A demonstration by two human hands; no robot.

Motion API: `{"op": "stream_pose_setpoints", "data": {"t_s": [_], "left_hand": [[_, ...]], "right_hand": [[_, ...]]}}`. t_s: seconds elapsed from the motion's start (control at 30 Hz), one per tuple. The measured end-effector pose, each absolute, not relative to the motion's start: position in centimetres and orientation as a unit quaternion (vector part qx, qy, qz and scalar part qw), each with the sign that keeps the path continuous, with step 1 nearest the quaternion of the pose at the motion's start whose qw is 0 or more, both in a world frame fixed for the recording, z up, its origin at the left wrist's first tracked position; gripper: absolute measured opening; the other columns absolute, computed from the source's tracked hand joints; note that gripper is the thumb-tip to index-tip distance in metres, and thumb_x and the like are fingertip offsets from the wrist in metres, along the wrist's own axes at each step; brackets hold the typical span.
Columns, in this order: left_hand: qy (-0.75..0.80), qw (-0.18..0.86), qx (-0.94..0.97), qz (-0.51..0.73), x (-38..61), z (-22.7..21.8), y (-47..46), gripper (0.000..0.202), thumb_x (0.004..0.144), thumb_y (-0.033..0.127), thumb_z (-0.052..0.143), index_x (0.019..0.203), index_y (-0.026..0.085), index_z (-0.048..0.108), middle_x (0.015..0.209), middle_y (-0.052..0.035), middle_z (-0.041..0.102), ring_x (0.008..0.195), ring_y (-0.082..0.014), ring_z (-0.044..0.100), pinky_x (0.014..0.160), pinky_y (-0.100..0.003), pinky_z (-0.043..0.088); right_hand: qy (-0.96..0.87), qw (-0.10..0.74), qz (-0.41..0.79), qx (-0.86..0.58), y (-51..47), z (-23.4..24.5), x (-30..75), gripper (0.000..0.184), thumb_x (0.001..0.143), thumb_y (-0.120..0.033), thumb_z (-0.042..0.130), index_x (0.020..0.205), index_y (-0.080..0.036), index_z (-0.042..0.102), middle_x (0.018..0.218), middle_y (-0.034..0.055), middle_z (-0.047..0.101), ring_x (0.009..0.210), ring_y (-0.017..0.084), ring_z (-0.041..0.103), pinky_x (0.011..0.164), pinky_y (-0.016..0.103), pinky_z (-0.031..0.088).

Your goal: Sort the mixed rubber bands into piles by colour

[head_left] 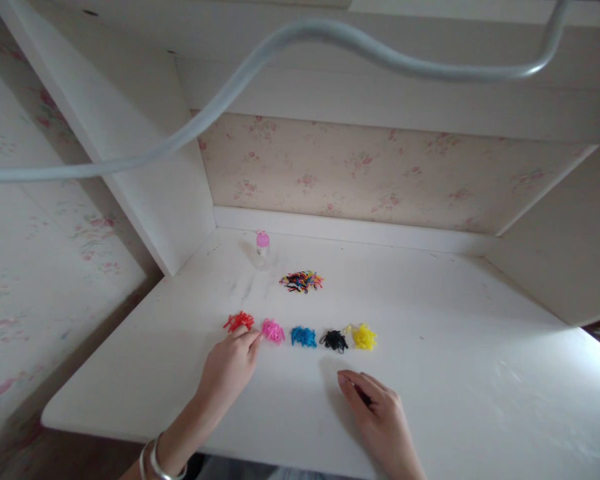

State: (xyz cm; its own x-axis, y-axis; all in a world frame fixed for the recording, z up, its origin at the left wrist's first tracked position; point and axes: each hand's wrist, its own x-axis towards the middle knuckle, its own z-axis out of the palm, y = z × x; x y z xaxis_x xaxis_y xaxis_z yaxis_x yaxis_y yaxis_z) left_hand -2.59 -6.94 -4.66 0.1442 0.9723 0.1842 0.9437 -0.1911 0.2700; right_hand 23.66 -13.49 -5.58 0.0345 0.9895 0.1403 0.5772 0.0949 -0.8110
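I'm seeing the left hand [229, 363] resting at the red pile [241, 320], just beside the pink pile [273, 331] — a sideways brush could be mixing colours — and the right hand [379, 408] curling near the black pile [336, 341], neither grip being clear.

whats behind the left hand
Just beyond the left hand is a pile of red elastic bands, its near edge partly covered by the hand. Whatever may lie directly beneath the hand cannot be seen.
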Motion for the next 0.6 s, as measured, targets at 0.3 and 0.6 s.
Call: {"op": "stream_pose_setpoints", "data": {"t_s": [0.3,0.6], "left_hand": [[0.61,0.128,0.739,0.255,-5.0,-4.6,-10.0,0.026,0.091,0.033,0.04,0.087,0.024,0.063,0.083,-0.0023,0.067,0.068,-0.014,0.062,0.066,-0.023,0.047],[0.617,0.247,0.67,0.33,-6.9,-5.9,-10.7,0.029,0.087,0.043,0.045,0.088,0.024,0.068,0.07,0.001,0.068,0.062,-0.0137,0.061,0.057,-0.019,0.047]], "right_hand": [[-0.65,0.34,0.292,-0.613,-13.3,-4.5,23.3,0.034,0.088,-0.042,0.045,0.084,-0.021,0.071,0.08,0.0049,0.07,0.067,0.015,0.062,0.059,0.021,0.047],[-0.742,0.236,0.177,-0.603,-7.0,1.6,22.9,0.035,0.088,-0.037,0.04,0.082,-0.025,0.072,0.069,0.0006,0.068,0.061,0.015,0.059,0.057,0.023,0.043]]}}
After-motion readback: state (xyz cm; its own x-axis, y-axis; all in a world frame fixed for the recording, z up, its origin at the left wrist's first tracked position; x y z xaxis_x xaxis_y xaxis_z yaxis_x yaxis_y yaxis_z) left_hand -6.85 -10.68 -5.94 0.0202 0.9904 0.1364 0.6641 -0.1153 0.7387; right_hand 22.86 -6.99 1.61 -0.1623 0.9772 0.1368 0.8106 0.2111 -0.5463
